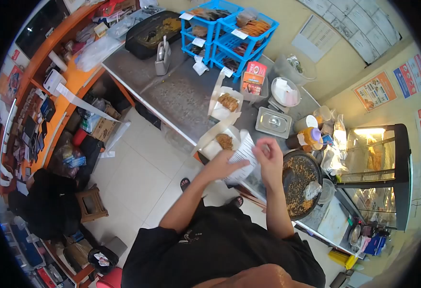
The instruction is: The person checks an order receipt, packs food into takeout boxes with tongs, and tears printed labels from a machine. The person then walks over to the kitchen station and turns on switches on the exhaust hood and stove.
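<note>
A printed paper slip [243, 154] hangs between my hands. My left hand [221, 167] is closed on its lower left part, beside an open white food box [212, 148] with browned food [224, 140] in it. At the slip's upper right edge, my right hand [269, 156] has its fingers bent together; what lies between the fingertips is too small to make out. Farther back on the metal table [181, 96] stands a second open box [216, 111] holding a browned piece of food [228, 102].
Right of my right hand is a round dark pan [302, 185] of crumbs. A lidded steel container [273, 122], bottles [310, 136] and blue racks [246, 43] stand around the table. A glass display case [373, 158] is at right. A person in black [47, 201] is at left.
</note>
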A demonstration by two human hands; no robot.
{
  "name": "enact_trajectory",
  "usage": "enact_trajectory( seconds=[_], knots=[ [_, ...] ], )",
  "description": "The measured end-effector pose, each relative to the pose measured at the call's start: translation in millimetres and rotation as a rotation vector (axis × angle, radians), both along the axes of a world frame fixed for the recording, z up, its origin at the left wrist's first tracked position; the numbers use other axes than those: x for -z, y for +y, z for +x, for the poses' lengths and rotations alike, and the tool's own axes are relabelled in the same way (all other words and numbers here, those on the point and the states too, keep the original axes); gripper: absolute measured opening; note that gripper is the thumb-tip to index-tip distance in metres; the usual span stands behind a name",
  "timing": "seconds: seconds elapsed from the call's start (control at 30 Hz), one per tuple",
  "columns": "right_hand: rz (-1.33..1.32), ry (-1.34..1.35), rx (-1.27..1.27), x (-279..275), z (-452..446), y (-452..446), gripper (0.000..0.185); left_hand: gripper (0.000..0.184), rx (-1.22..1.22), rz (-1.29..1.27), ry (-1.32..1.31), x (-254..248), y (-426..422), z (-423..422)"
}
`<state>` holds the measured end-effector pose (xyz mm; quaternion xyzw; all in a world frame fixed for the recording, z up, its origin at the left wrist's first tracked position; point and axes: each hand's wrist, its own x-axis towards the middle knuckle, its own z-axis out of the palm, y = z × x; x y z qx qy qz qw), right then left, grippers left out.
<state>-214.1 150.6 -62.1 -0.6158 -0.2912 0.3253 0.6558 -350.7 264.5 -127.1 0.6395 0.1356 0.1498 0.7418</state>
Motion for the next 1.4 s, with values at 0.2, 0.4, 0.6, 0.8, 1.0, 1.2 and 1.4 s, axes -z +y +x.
enact_trajectory(
  seconds=[0.2,0.4,0.6,0.8,1.0,1.2,1.4],
  knots=[
    [0.12,0.047,-0.109,-15,-81,74,0.025,0.032,-0.338,-0.537,-0.183,-56,74,-55],
    [-0.121,0.141,-0.298,1,-122,92,0.02,0.049,-0.222,-0.7,-0.439,-65,137,-74],
    [-0.112,0.257,-0.364,8,-115,108,0.018,0.061,-0.112,-0.816,-0.65,-91,177,-67],
    [-0.101,0.225,-0.342,18,-106,138,0.016,0.063,-0.049,-0.807,-0.702,-98,216,-46],
    [-0.066,0.173,-0.268,11,-100,188,0.015,0.064,0.017,-0.868,-0.76,-97,270,-32],
    [-0.266,0.077,-0.182,4,-91,270,0.011,0.062,0.077,-0.95,-0.737,-83,363,-14],
    [-0.307,-0.372,0.349,41,-54,261,0.024,0.061,0.119,-0.994,-0.683,-92,450,-3]
  ],
)
